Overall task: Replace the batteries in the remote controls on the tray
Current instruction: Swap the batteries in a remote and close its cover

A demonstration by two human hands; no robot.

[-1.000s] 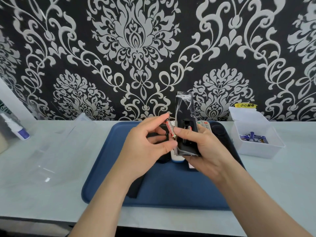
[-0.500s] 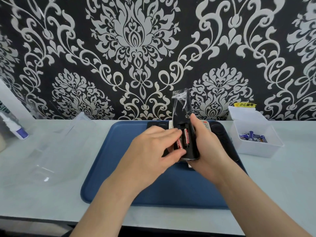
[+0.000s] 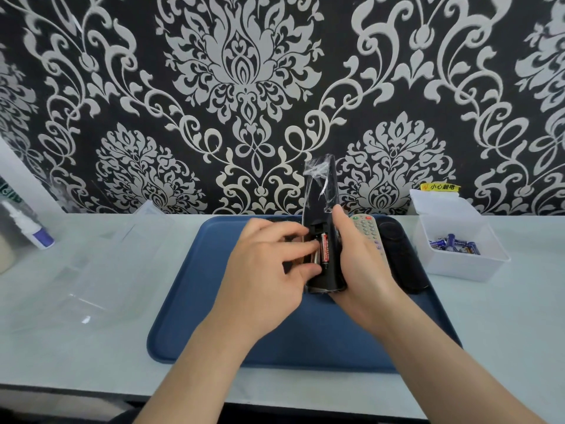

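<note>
My right hand (image 3: 357, 264) grips a black remote (image 3: 321, 194) wrapped in clear film, held upright above the blue tray (image 3: 189, 289) with its battery bay facing me. A red battery (image 3: 325, 247) lies in the open bay, with a second one partly hidden beside it. My left hand (image 3: 269, 264) has its fingertips on that second battery, the thumb below it. A grey remote (image 3: 368, 231) and a black remote (image 3: 403, 264) lie on the tray behind my right hand.
A white box (image 3: 464, 264) holding several blue batteries stands right of the tray. A clear plastic container (image 3: 91, 264) lies on the table to the left, with a small white bottle (image 3: 30, 228) at the far left. Patterned wall runs along the back.
One second ago my left hand pinched a red battery in the air beside the remote. It then brought it down into the bay, where its fingertips now press.
</note>
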